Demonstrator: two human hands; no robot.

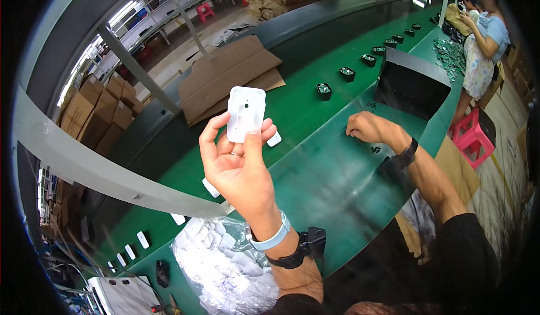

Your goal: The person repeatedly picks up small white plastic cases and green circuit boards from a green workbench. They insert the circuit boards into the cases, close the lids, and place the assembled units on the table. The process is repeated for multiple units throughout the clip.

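The left hand (241, 169) grips a white plastic casing (246, 115), raised left of the right hand (371, 127), which curls low over a green surface (326, 174) beside small black parts (376, 149); whether it holds anything cannot be told. A bag of white pieces (225, 264) lies near left.

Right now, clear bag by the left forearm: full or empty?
Well filled: white pieces heap up inside the clear bag.
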